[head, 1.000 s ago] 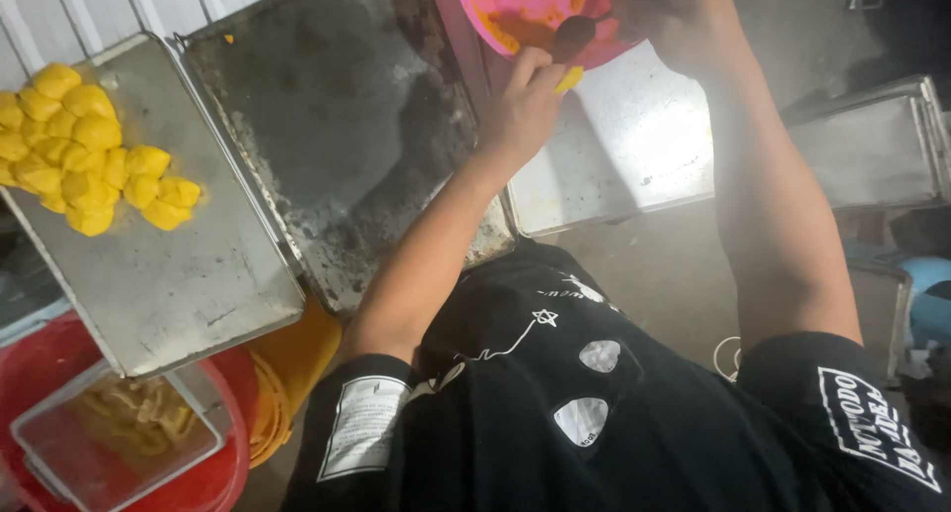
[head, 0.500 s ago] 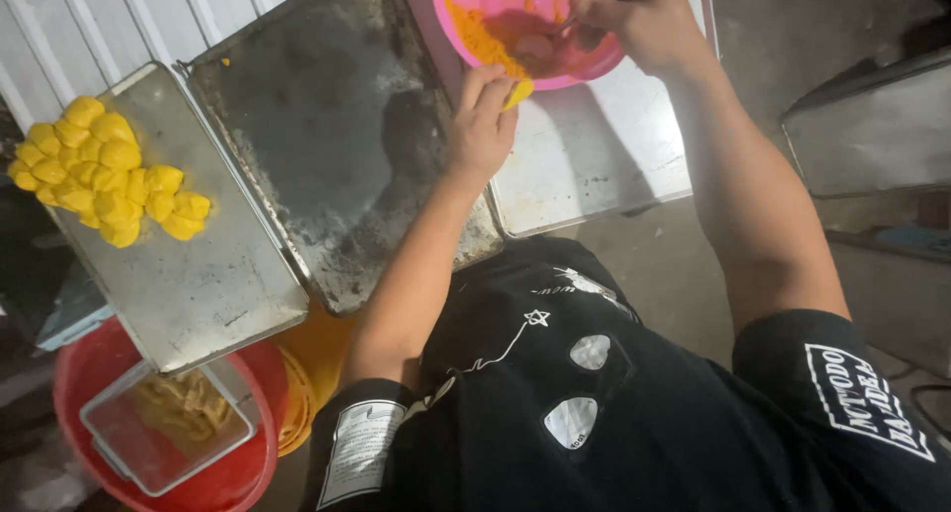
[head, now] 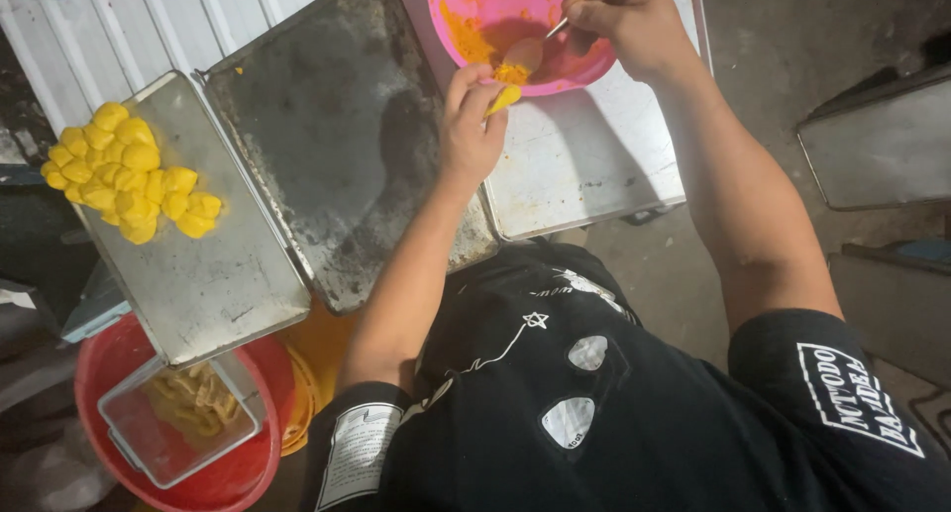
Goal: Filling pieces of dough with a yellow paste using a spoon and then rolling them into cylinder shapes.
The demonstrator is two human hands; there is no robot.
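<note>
Spoon in closed right hand, over pink bowl.

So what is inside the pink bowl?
The pink bowl holds orange filling smeared on its wall, and a spoon held by the right hand. That hand covers the bowl's right part, and the far rim is out of frame.

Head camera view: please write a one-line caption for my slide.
Right hand spoons orange filling from a pink bowl toward a yellow piece in the left hand.
</note>
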